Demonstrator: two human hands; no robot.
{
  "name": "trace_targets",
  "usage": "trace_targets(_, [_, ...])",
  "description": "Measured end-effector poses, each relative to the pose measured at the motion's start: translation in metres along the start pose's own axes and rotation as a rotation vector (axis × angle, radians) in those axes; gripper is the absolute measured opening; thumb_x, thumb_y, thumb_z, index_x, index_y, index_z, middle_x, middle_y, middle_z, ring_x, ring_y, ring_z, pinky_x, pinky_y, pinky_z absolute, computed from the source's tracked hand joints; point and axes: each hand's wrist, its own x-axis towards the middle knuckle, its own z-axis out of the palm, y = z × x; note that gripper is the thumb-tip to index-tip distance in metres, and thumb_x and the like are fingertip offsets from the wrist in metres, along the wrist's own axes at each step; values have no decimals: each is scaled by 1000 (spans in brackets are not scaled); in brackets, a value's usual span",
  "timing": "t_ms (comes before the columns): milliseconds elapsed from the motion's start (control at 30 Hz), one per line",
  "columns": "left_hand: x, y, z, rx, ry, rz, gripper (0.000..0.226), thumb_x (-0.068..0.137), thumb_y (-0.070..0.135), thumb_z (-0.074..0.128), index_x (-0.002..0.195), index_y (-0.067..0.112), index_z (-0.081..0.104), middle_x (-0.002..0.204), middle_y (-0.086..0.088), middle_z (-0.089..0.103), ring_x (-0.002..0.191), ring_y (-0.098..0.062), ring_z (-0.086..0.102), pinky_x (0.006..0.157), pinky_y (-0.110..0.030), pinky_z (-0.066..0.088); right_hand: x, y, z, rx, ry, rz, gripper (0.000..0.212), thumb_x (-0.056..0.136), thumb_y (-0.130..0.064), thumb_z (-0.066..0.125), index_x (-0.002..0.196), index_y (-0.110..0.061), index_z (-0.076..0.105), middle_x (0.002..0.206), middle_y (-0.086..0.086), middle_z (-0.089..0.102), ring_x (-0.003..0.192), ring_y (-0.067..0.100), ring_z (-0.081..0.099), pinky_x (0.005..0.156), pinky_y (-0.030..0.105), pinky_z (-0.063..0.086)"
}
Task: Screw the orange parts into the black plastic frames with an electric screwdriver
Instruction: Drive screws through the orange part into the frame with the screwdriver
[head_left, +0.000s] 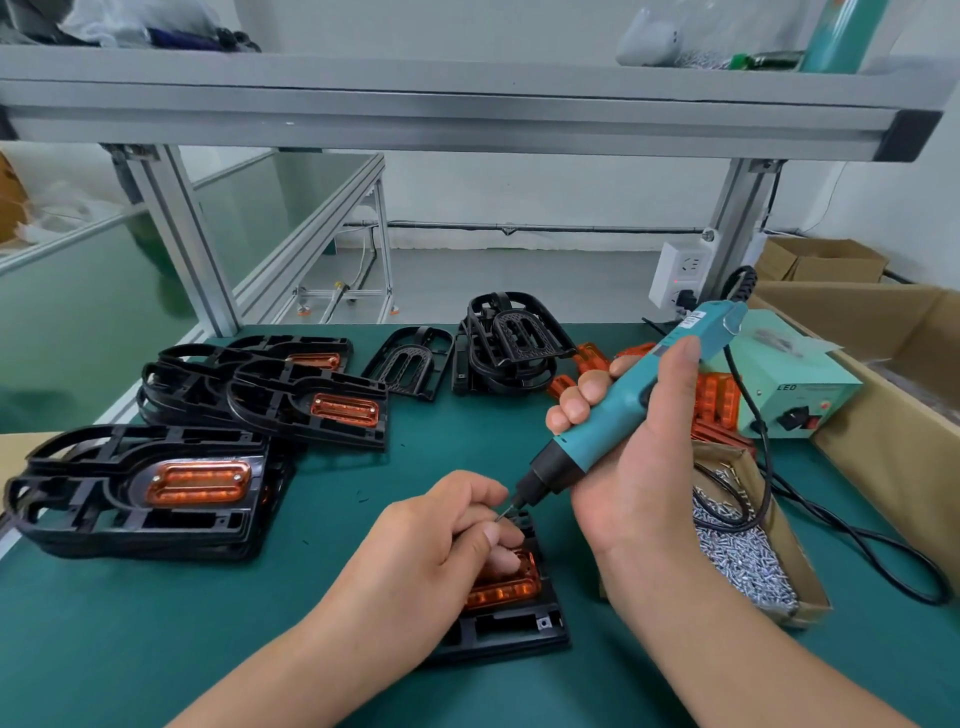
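A black plastic frame (511, 626) lies on the green mat in front of me, with an orange part (506, 587) seated in it. My left hand (441, 530) rests on that frame and pinches a small screw at the driver's tip. My right hand (631, 447) grips the teal electric screwdriver (618, 400), tilted, with its bit pointing down-left at the screw. Finished frames with orange parts (200, 483) are stacked at the left. Bare black frames (511, 345) are piled at the back, next to loose orange parts (719, 400).
An open cardboard box of silver screws (743, 551) sits right of my right wrist. A teal power unit (795, 389) with a black cable stands behind it. Large cardboard boxes (893, 374) line the right edge. An aluminium shelf frame (176, 228) rises at the back.
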Motion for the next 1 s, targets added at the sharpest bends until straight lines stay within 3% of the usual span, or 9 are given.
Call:
trace_targets(267, [-2,2,3,87,-32,41,31,108,23,53,133,40,52,105,37,71,104,13,67,96,-27,56,-7,-2,-15,40,29,16,51,99,-69,58,91,-19,54,75,2,47,62,17,46,59,28,48])
trace_targets(567, [-3,6,3,153,-70,57,48,105,37,53,145,55,31,115,42,66,108,12,64,93,-23,53,-7,-3,-20,64,25,27,50,97,-65,62,90,-16,56,75,4,47,63,18,46,59,28,46])
trace_targets(700, [-3,3,-3,175,-47,59,55,96,48,57,148,50,39,123,41,61,111,13,60,89,-6,44,-4,-6,-21,54,26,9,51,100,-65,58,89,-15,56,76,5,46,63,18,45,58,29,45])
trace_targets(867, [4,-2,-21,504,38,187,45,93,50,52,135,39,63,121,28,60,119,4,48,101,-14,38,0,-13,-24,-11,-12,-17,47,103,-62,54,90,-17,55,74,5,47,62,18,44,58,29,43])
trace_targets(1000, [5,-8,-21,596,-71,153,50,89,67,44,131,47,62,133,25,49,128,-2,41,109,-26,36,-2,-12,-23,-96,-106,-13,47,90,-63,69,89,-18,55,71,4,48,58,17,45,57,29,42])
